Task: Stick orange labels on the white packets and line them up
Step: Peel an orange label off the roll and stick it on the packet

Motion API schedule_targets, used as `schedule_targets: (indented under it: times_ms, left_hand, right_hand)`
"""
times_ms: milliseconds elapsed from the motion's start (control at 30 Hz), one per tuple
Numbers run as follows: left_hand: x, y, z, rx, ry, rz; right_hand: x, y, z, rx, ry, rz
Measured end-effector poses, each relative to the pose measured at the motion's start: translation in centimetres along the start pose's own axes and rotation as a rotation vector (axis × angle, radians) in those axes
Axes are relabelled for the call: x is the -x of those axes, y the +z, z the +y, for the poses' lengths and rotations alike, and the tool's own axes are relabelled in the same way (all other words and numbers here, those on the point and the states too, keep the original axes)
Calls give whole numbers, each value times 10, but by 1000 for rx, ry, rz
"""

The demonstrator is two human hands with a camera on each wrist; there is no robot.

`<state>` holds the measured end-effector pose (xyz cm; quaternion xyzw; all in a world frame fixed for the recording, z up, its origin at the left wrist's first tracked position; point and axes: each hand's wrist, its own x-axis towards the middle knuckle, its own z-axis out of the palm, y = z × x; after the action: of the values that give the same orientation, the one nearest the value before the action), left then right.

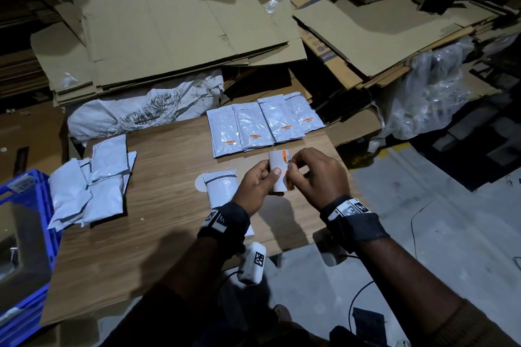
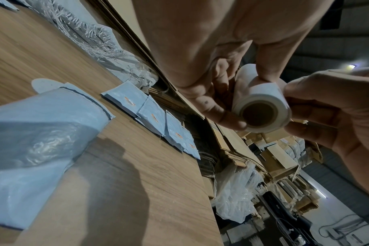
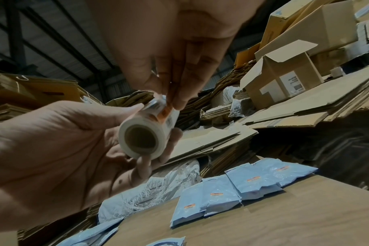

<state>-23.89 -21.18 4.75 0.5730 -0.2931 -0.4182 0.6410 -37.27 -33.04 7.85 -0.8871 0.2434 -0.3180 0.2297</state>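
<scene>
My left hand [image 1: 260, 177] grips a white roll of orange labels [image 1: 277, 169] above the wooden table [image 1: 169, 155]. My right hand [image 1: 298, 169] pinches an orange label [image 3: 165, 112] at the roll's [image 3: 143, 136] edge, partly lifted off. In the left wrist view the roll [image 2: 261, 111] shows its brown core end-on between both hands. Several white packets with orange labels [image 1: 265, 124] lie side by side at the table's far edge. One unlabelled white packet [image 1: 221, 189] lies under my left wrist. A loose pile of white packets [image 1: 93, 186] sits at the table's left.
A blue crate [image 1: 25, 234] stands at the left edge. A white woven sack [image 1: 135, 113] lies behind the table. Flattened cardboard sheets [image 1: 174, 31] and boxes are stacked beyond, and clear plastic bags [image 1: 431, 93] lie at the right.
</scene>
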Motion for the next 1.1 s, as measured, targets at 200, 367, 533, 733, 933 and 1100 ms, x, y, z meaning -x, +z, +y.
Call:
schedule_targets:
  times_ms: [200,367,533,733,933,1100]
  left_hand:
    - [-2,-1,-3,-27,-10,-21]
    - [-3,1,-5,-46,-7,-43]
    - [-5,2,-9,-37,-8,-51]
    - [-7,5,-11,-46,-10,-66]
    - [-16,8,-16,-78,-5,-78]
    - [-26,8,-31,-129,-15,-42]
  right_hand:
    - [-5,-10,3,33,8,3]
    - [-7,-16,6,73,-5,-11]
    - [-8,-21,10,95,-15,-9]
    - [-11,-26,14,100,-28,4]
    - [-16,-29,21,138,-18,51]
    - [-22,-36,34,161,61,158]
